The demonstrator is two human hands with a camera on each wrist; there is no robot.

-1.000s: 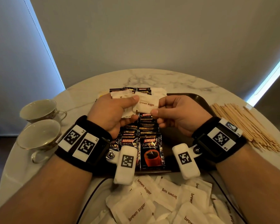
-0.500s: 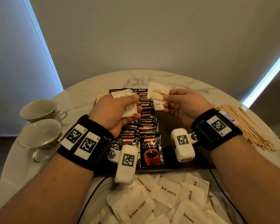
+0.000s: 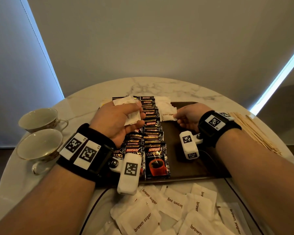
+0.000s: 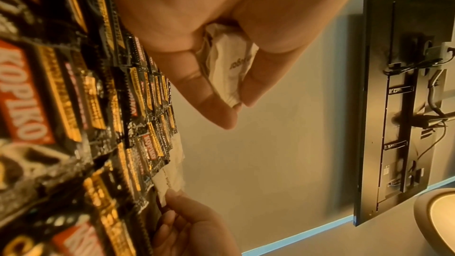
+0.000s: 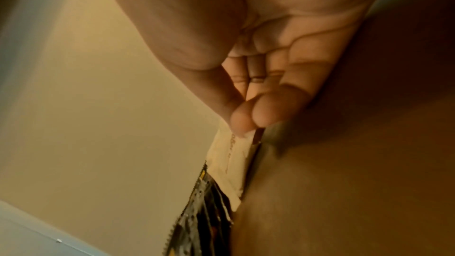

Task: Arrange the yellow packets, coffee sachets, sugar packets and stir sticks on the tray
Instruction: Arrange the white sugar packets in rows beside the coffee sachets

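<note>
A dark tray (image 3: 190, 168) lies on the round marble table. Rows of black Kopiko coffee sachets (image 3: 155, 160) overlap along its left half. My left hand (image 3: 119, 121) hovers above them and grips a small stack of white brown sugar packets (image 3: 131, 114) (image 4: 231, 73) between thumb and fingers. My right hand (image 3: 185, 116) pinches the corner of one brown sugar packet (image 3: 167, 115) (image 5: 231, 161), which lies on the tray just right of the sachets, below other white packets (image 3: 163, 102). A yellow packet (image 3: 103, 102) peeks out behind my left hand.
A loose heap of brown sugar packets (image 3: 173, 209) covers the table in front of the tray. Wooden stir sticks (image 3: 255, 131) lie piled at the right. Two teacups (image 3: 39, 148) (image 3: 39, 118) stand at the left. Cables run from the wrist cameras across the tray's front edge.
My right hand took one sugar packet from the left hand's stack, carried it right, and has lowered it onto the tray beside the sachets. The left hand stayed nearly still.
</note>
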